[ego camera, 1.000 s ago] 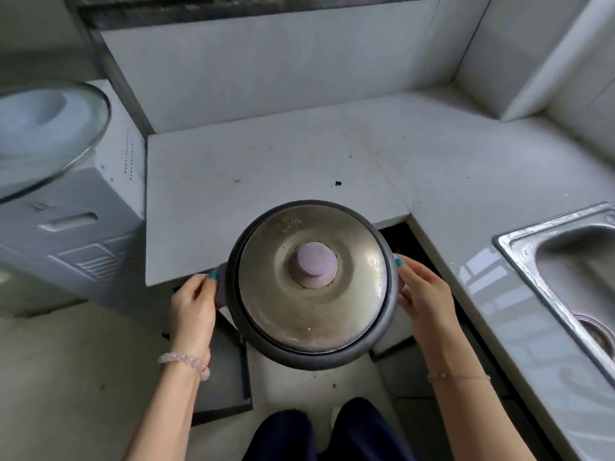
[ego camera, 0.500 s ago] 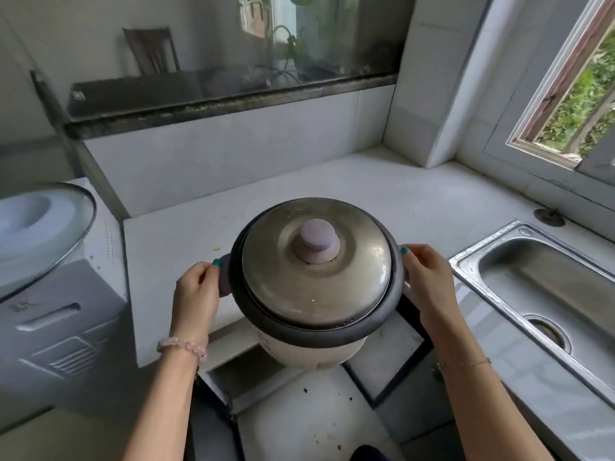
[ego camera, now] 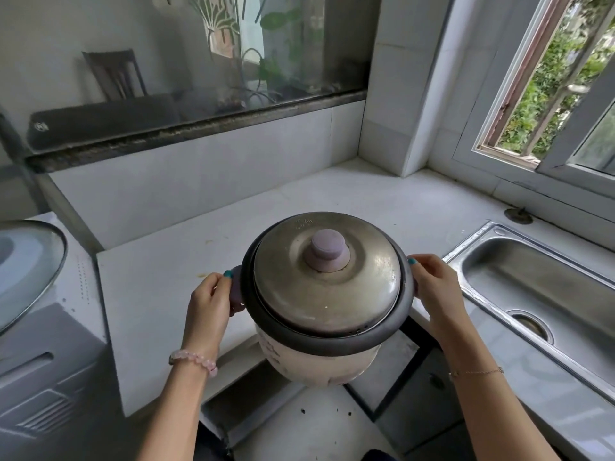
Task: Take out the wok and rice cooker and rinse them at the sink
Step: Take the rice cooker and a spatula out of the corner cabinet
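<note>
Over the notch at the front of the counter (ego camera: 156, 294), the rice cooker (ego camera: 319, 364) hangs in the air between the person's two hands, its cream body clear of the worktop and above the dark cabinet opening (ego camera: 256, 384) below. A dull metal lid (ego camera: 293, 294) sits on it inside a dark grey rim, with a lilac knob (ego camera: 327, 249) at the centre. The left hand (ego camera: 208, 302) curls round the lilac side handle (ego camera: 237, 296). The right hand (ego camera: 436, 294) clasps the opposite side, where the handle itself is hidden under the fingers. Both hands are clamped on the cooker and carry nothing else, and a teal-painted nail shows by the rim on each side. A bracelet of pale pink beads (ego camera: 193, 358) circles the left wrist and a thin chain (ego camera: 476, 372) the right one. The white counter runs behind and to the left of the cooker, marked with a few small stains, and turns the corner toward the right. Set into that right-hand stretch is the steel sink (ego camera: 492, 261), near the right hand but apart from it, its drain (ego camera: 529, 322) showing at the bottom of the basin. A window (ego camera: 562, 104) stands partly open beyond the sink, with green leaves outside. At the far left a round glass lid (ego camera: 26, 264) rests on a white appliance (ego camera: 50, 331) beside the counter. Behind the counter, a glass pane (ego camera: 186, 54) over a low tiled wall shows a chair (ego camera: 114, 73) and potted plants (ego camera: 266, 61) on the other side.
</note>
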Available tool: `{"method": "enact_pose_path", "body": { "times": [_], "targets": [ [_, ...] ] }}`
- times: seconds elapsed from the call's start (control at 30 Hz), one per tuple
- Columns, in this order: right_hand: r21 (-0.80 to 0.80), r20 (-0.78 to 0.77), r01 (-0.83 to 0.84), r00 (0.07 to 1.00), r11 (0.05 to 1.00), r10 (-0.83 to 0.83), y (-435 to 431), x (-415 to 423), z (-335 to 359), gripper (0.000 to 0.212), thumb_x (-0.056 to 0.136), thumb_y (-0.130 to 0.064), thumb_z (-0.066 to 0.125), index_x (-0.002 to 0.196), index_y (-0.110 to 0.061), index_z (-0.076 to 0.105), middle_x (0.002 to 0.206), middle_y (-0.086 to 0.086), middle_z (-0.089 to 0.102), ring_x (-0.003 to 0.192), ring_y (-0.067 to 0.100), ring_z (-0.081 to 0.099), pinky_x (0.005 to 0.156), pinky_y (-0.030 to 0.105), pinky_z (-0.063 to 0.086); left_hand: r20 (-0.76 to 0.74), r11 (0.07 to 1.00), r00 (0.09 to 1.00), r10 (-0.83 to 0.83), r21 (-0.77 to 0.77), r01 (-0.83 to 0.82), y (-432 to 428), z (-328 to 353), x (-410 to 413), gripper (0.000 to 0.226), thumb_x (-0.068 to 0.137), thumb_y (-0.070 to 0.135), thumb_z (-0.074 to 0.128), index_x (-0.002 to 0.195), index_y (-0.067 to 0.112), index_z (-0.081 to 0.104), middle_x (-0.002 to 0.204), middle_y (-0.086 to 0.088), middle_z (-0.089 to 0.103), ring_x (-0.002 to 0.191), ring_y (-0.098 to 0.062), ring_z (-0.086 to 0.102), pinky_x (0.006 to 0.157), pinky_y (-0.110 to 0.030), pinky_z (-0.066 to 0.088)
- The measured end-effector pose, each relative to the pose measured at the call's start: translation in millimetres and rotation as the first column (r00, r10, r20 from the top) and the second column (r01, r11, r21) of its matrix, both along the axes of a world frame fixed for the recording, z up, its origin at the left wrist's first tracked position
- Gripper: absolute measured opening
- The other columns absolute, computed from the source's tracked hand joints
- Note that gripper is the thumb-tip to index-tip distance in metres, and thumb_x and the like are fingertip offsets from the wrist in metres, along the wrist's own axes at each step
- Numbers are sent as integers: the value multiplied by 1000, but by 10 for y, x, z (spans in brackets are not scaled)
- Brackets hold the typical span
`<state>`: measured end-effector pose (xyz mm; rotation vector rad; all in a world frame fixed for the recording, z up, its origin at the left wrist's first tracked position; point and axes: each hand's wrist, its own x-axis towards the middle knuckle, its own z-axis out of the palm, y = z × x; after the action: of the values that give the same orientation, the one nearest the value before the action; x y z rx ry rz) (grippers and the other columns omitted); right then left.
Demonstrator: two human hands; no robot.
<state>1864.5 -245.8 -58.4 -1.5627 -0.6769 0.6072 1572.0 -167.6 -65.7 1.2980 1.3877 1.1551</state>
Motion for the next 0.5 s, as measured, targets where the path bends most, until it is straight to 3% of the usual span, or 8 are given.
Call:
{"method": "enact_pose_path", "body": {
  "times": [0.2, 0.5],
  "targets": [
    [-38, -27, 9, 1000, 999, -10, 63, 113, -51, 15, 89, -4, 51, 86, -5, 66, 61, 3, 58, 45, 0, 50, 44, 15, 44, -16, 999, 999, -35, -15, 35, 120, -13, 131, 34, 95, 16, 44, 61, 13, 45, 54, 0, 46, 54, -17, 44, 61, -35, 40],
    [-59, -48, -43, 998, 997, 40, 534, 530, -153, 15, 88, -6, 51, 86, -9, 65, 71, 11, 59, 65, 19, 51, 63, 34, 45, -87, 999, 996, -33, -14, 32, 468, -75, 564, 30, 96, 13, 44, 66, 7, 47, 57, -4, 48, 57, -17, 44, 52, -27, 38]
  ]
}}
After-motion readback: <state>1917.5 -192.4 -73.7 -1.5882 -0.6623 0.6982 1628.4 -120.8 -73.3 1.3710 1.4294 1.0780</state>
